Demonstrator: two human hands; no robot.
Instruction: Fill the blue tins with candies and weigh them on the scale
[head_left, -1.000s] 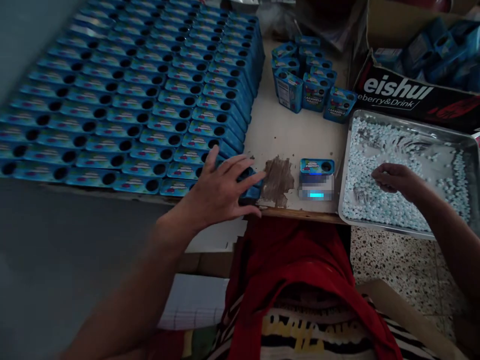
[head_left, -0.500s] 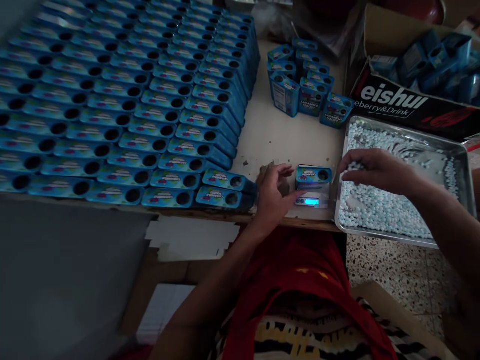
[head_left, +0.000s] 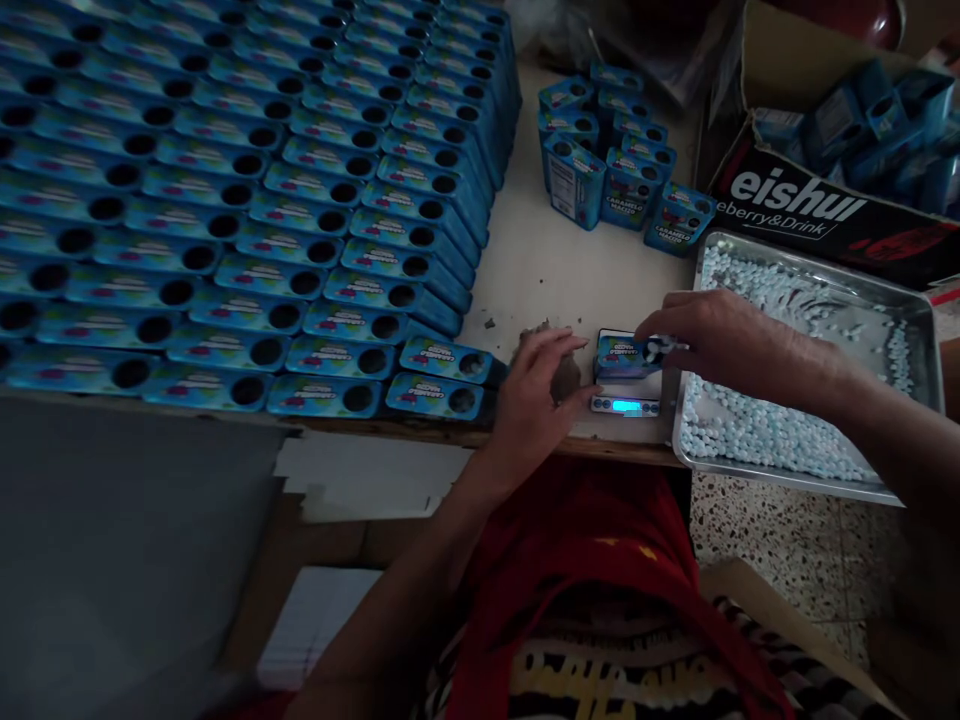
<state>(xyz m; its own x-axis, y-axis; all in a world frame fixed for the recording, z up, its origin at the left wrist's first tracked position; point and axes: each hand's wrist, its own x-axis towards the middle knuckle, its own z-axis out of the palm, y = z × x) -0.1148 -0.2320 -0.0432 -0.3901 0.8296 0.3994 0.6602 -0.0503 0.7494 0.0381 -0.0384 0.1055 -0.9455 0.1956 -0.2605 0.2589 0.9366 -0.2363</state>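
Note:
A small digital scale [head_left: 637,406] with a lit blue display lies near the table's front edge. On it stands a blue candy box [head_left: 616,352] marked "Caramelo Macizo", its round hole facing up. My right hand [head_left: 712,335] is over the hole, fingers pinched around small white candies [head_left: 654,350]. Left of the scale, my left hand [head_left: 536,400] is open with curved fingers, the thumb close to the scale's edge. Right of the scale, a metal tray [head_left: 679,440] holds many pale blue and white candies [head_left: 757,430].
Rows of upright blue boxes [head_left: 247,275] cover the table's left side. Several more boxes [head_left: 630,190] stand behind the scale. A black cardboard box [head_left: 817,215] holding more blue boxes is behind the tray. The table's wooden front edge [head_left: 600,447] runs below my hands.
My right hand has moved left from the tray's edge to the hole of the box on the scale, with candies in its fingers. My left hand stays beside the scale.

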